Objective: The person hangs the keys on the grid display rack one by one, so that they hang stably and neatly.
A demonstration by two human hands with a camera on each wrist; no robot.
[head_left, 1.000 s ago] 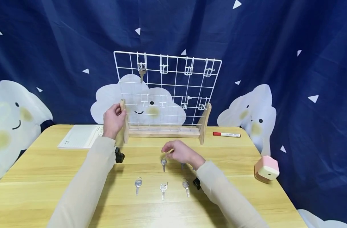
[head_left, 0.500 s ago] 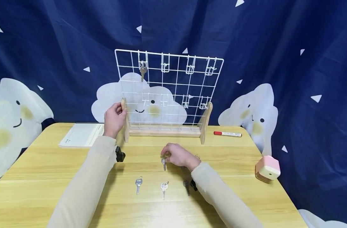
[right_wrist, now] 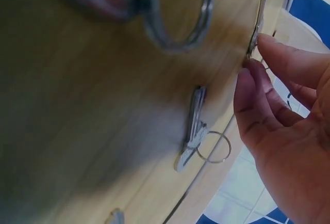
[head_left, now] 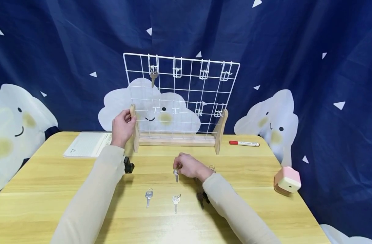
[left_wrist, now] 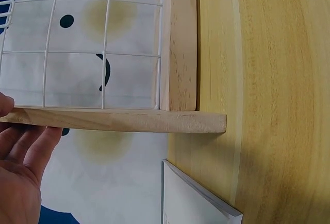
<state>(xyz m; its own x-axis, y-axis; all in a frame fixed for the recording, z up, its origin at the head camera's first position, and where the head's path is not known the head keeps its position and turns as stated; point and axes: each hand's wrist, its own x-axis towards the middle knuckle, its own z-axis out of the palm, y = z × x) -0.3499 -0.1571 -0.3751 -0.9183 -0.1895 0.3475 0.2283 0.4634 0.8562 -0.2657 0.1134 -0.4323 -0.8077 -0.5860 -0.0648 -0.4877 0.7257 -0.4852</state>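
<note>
Since a second ago right hand (head_left: 190, 166) has closed onto key (head_left: 175, 174), pinching its head | left hand (head_left: 122, 127) grips rack post (head_left: 133, 130) | key: light, rigid, slippery; best pinched at head.

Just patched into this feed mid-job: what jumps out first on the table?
A white wire grid rack on a wooden base stands at the back of the table, one key hanging from its top-left hook. The left hand grips the rack's left wooden post. In front, the right hand pinches a key at the tabletop, with more keys lying in a row nearer the person.
</note>
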